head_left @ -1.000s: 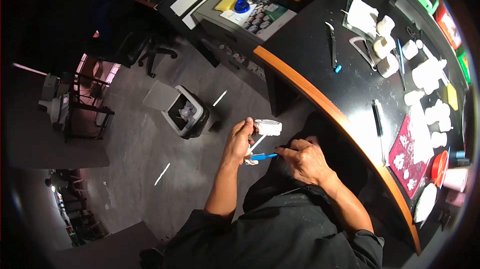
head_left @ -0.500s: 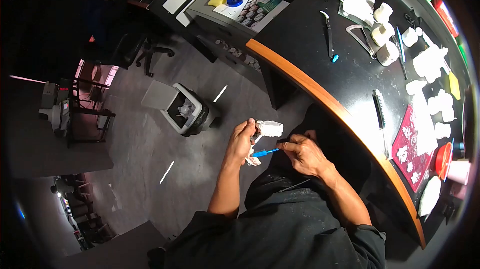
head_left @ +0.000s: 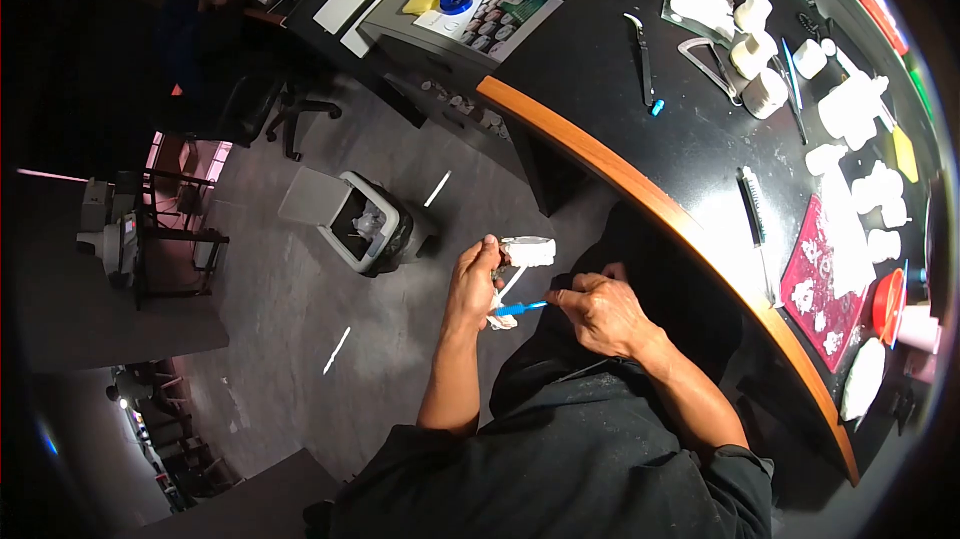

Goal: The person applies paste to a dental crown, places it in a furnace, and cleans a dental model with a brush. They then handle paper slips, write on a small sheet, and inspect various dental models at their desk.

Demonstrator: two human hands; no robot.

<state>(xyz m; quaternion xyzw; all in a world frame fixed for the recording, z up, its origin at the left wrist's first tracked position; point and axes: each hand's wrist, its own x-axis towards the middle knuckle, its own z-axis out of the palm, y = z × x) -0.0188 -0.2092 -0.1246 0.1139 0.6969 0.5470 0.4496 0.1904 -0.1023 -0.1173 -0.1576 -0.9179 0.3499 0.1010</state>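
Note:
My left hand (head_left: 474,284) is closed around a white plaster model (head_left: 528,251) that looks like a dental cast on a hinged frame. A second whitish part (head_left: 502,322) shows below, with a pale bar between the two. My right hand (head_left: 603,314) is closed, its fingertips pinching one end of a slim blue tool (head_left: 518,309). The tool's thicker blue part reaches the lower whitish part beside my left palm; its tip is hidden. Both hands are in front of my dark clothing, off the bench's edge.
A black bench with an orange edge (head_left: 600,144) curves along the right. On it are white jars (head_left: 765,94), a brush (head_left: 752,204), a dark red mat (head_left: 825,289) and a red bowl (head_left: 888,304). An open bin (head_left: 352,224) stands on the floor. Someone sits at the far left.
The model in my left hand has turned slightly, showing more of its upper face and the pale bar. The blue tool has shifted a little left with my right hand. The view has moved slightly.

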